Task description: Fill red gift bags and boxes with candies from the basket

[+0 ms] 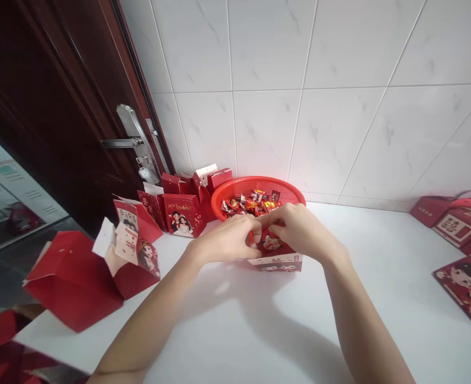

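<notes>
A small red and cream cardboard candy box [280,263] with cartoon figures stands open-topped on the white table, with wrapped candy [271,242] inside it. My left hand [233,237] is bent over its left side, thumb and fingers closed at the edge. At the top right edge, my right hand [297,229] has its fingers curled down, closed on the box. The fingers partly hide the box's upper edges and flaps. Directly behind, a red plastic basket [259,184] holds many wrapped candies [255,202].
Several red boxes [184,210] with raised flaps line the table's left side, a larger red box [73,280] nearest me. More red boxes [455,224] sit at the right. A tiled wall [267,122] rises behind the table [379,256], and a dark door [59,80] stands left.
</notes>
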`<state>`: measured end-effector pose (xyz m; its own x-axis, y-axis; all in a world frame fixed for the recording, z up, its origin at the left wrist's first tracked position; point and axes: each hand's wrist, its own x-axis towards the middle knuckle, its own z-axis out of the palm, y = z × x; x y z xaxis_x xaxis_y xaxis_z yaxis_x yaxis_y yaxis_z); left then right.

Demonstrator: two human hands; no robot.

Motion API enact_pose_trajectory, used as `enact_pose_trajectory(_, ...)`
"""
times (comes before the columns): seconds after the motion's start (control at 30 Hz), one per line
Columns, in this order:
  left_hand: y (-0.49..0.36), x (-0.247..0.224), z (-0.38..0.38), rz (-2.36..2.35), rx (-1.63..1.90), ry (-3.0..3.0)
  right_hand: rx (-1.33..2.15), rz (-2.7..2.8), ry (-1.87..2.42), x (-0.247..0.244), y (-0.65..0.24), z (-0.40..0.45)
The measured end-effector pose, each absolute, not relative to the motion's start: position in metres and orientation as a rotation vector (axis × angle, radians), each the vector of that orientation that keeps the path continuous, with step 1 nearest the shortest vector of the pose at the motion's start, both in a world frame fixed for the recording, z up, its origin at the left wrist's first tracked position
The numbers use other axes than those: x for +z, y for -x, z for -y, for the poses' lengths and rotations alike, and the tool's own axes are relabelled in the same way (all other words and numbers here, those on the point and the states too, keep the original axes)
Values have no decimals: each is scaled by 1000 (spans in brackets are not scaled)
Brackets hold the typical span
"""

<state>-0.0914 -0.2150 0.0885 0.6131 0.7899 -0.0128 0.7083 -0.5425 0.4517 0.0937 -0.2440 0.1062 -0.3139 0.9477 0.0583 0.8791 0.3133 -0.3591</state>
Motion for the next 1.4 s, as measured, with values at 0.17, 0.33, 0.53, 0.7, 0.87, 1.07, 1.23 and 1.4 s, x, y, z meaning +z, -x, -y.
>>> enact_pose_trajectory(0.17, 89, 88, 218, -1212, 348, -2446, 584, 2264, 1587, 105, -103, 239)
enact_pose_trajectory(0.33, 93, 83, 213, -1192, 400, -2430, 671, 2227, 1528, 103, -109, 232)
enact_pose_trajectory(0.53, 97, 80, 208, -1228, 384, -2414, 879, 2188, 1431, 105, -119, 230)
enact_pose_trajectory(0.7, 94, 83, 210, -1166, 355, -2423, 638, 2173, 1518, 104, -114, 228)
enact_pose_trajectory(0.87, 89, 85, 211, -1168, 285, -2452, 344, 2259, 1773, 104, -97, 234)
enact_pose_trajectory(1.07, 80, 86, 219, -1099, 426, -2464, 123, 2438, 1932, 101, -83, 237)
enact_pose_trajectory(1.23, 71, 80, 225, -1093, 605, -2428, 204, 2455, 1997, 97, -82, 231)
enact_pose_trajectory(1.4, 65, 73, 225, -1020, 664, -2374, 175, 2413, 2025, 94, -75, 231)
